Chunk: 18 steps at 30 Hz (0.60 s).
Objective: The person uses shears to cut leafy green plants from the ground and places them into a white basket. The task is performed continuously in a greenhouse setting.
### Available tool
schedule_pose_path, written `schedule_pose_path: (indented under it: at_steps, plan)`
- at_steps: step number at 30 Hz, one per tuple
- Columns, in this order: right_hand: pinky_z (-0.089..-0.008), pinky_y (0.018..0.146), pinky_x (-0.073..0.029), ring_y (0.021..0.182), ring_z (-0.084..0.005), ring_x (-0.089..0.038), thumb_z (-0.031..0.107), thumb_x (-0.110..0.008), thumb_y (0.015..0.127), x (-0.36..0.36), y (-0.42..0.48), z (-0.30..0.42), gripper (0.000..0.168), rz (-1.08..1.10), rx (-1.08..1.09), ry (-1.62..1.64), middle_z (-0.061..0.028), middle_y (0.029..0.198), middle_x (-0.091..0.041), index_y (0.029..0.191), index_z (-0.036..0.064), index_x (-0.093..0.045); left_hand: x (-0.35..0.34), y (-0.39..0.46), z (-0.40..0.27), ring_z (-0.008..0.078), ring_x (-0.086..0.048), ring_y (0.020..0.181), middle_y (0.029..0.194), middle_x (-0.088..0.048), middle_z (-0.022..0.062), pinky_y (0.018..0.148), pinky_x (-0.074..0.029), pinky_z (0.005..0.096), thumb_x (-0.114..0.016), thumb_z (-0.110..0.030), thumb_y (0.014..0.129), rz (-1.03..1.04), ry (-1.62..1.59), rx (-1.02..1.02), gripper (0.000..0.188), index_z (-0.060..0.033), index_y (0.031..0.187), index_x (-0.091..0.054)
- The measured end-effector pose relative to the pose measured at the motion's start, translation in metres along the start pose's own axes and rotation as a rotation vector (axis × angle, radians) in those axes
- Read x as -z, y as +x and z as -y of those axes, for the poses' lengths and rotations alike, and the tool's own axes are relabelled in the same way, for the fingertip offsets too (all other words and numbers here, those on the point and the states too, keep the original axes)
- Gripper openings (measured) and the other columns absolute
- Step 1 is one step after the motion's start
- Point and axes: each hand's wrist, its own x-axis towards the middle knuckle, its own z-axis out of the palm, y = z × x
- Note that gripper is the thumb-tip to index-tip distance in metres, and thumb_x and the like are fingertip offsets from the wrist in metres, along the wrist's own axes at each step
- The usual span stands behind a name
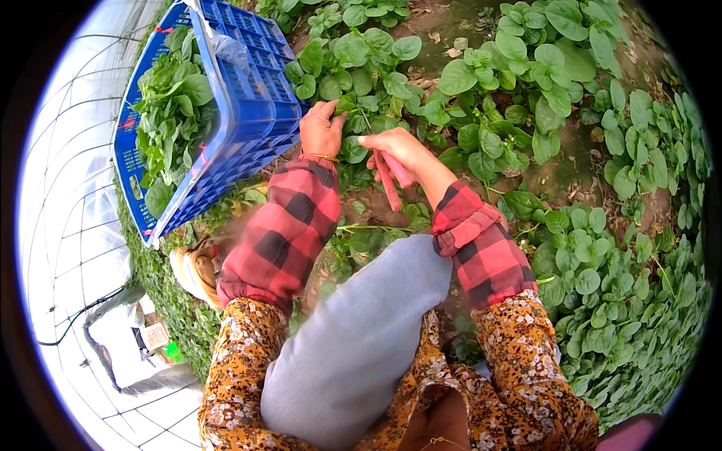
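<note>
My left hand (321, 129), with a thin bracelet at the wrist, pinches a green leaf (346, 104) at its fingertips. Just right of it, my right hand (403, 147) grips pink-handled scissors (390, 183). Their handles hang below the palm, and a narrow blade points up into the foliage, its tip hidden among leaves. Around both hands grows a leafy plant (361, 53) with rounded leaves, perhaps Malabar spinach. Up and to the left stands a blue plastic crate (254, 107), apparently tilted in this view, with a heap of picked leaves (175, 96) inside.
The crate's near side is close to my left hand. More leafy plants (586, 248) fill the right, with bare soil (564, 163) between rows. My bent knee (361, 327) is below the hands. A plastic greenhouse wall (73, 186) on a wire grid curves along the left.
</note>
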Motion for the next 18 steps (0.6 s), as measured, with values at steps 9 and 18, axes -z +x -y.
schedule_pose_path:
  at_steps: [9,18]
  plan:
    - [-0.0368,0.045,-0.048,0.053,-0.0238,-0.056,0.025,-0.072,0.078,-0.014,0.027,0.008,0.037,-0.183,-0.009,0.074,-0.0158,0.070,-0.058,0.084,-0.009,-0.058,-0.002,-0.006,-0.009,0.0317,-0.062,0.081,0.088,-0.063,0.0119,0.070,-0.048,0.0351,-0.064,-0.006,0.077,-0.069,-0.097,0.004,0.021,-0.0061,0.099,-0.065]
    - [-0.0246,0.042,-0.044,0.053,-0.0171,-0.061,0.036,-0.067,0.084,0.012,-0.062,-0.012,0.035,0.057,0.059,0.167,-0.0084,0.071,-0.063,0.091,0.002,-0.061,0.112,0.000,-0.102,0.0173,-0.059,0.092,0.098,-0.063,0.0094,0.083,-0.046,0.0265,-0.060,0.006,0.085,-0.385,-0.113,-0.425,0.024,-0.0005,0.108,-0.064]
